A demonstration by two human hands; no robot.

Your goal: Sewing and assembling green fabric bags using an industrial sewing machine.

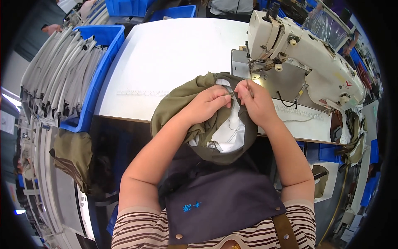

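An olive-green fabric piece with a white lining (178, 99) lies bunched over the front edge of the white table, its lower part hanging toward my lap. My left hand (213, 101) pinches the fabric's edge near the top of its opening. Close beside it, my right hand (255, 97) grips the same edge between thumb and fingers. The white lining (230, 133) shows inside the opening below both hands. Just beyond my right hand stands a white sewing machine (306, 62), its needle area (256, 70) lit by a small lamp. The fabric is apart from the needle, as far as I can see.
At the left, a blue bin (101, 74) holds a stack of grey-white fabric pieces (62, 70). Olive fabric (74, 155) hangs below it. Ruler markings run along the white tabletop (178, 50). More olive fabric (355, 137) hangs off the right end. Blue bins (174, 13) stand behind.
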